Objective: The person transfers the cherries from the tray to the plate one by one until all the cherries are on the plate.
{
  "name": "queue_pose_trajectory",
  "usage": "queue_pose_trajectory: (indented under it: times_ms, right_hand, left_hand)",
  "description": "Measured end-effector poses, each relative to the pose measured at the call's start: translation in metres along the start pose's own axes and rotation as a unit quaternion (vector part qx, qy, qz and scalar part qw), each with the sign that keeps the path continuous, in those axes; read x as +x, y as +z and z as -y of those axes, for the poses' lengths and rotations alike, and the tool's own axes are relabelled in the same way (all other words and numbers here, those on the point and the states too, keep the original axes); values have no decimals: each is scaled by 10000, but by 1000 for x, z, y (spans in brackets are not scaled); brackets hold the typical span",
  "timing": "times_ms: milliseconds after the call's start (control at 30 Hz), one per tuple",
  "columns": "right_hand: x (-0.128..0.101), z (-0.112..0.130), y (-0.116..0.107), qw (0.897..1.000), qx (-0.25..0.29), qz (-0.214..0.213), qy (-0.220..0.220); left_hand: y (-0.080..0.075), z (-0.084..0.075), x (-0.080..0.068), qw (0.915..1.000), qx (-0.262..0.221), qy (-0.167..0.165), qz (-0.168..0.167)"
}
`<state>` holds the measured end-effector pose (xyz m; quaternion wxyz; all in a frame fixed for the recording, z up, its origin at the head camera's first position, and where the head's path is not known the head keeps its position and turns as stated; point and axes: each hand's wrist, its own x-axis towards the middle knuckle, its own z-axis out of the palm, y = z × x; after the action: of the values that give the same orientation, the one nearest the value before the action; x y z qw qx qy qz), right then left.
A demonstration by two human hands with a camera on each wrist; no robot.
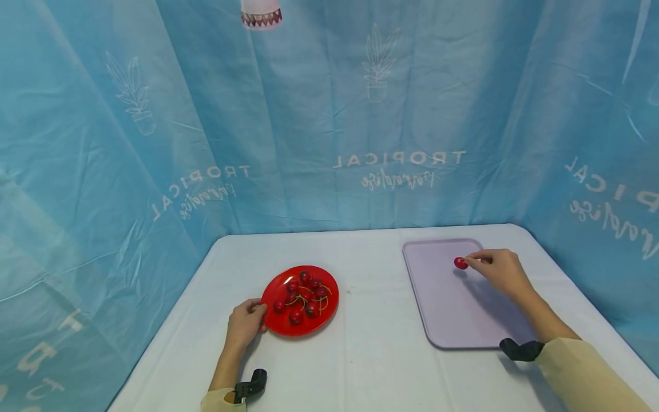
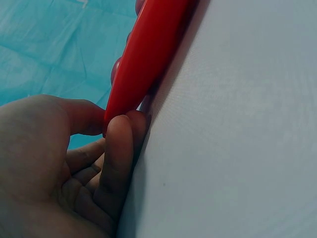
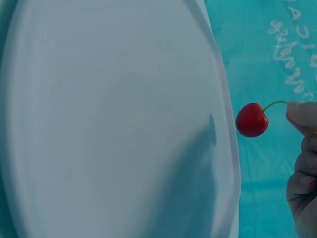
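Right hand (image 1: 498, 270) over the far part of a pale lilac tray (image 1: 437, 320), thumb and forefinger pinched on the thin green stem of a single red cherry (image 1: 460, 263); remaining fingers loosely curled, palm turned down. Cherry hanging at the fingertips' left, toward the middle of the table, stem running roughly level from fruit to fingers (clearest in the right wrist view, where the cherry (image 3: 252, 120) shows just off the tray's rim (image 3: 225, 114) against the blue backdrop). From the head view, a small shadow under the fruit, suggesting it hangs just above the tray rather than resting on it, though contact cannot be ruled out. Left hand (image 1: 246, 321) at the near left edge of a red plate (image 1: 329, 312), fingers curled around the rim (image 2: 130, 82) with the thumb on top and fingertips tucked beneath, apparently tilting or steadying it. On that plate, a cluster of stemmed cherries (image 1: 304, 296), well apart from the tray. Between plate and tray, bare white tablecloth (image 1: 370, 355). Behind, a blue curtain (image 1: 329, 114) printed with plants and the word TROPICAL. Right hand plainly the nearer to the tray, left hand to the plate.
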<state>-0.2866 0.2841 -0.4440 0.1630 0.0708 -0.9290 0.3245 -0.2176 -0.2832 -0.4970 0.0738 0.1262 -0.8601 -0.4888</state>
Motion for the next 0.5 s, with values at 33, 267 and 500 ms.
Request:
queue_pose_trajectory:
  times_ms: [33, 267, 500]
  right_hand:
    - [0, 2, 1, 10000, 41, 13, 23]
    - [1, 12, 7, 9991, 345, 144, 208]
    - [3, 16, 20, 9986, 491, 173, -55]
  left_hand:
    - [0, 0, 0, 10000, -2, 4, -8]
    - [1, -1, 1, 9999, -52, 66, -82]
    - [2, 1, 1, 9999, -41, 68, -128]
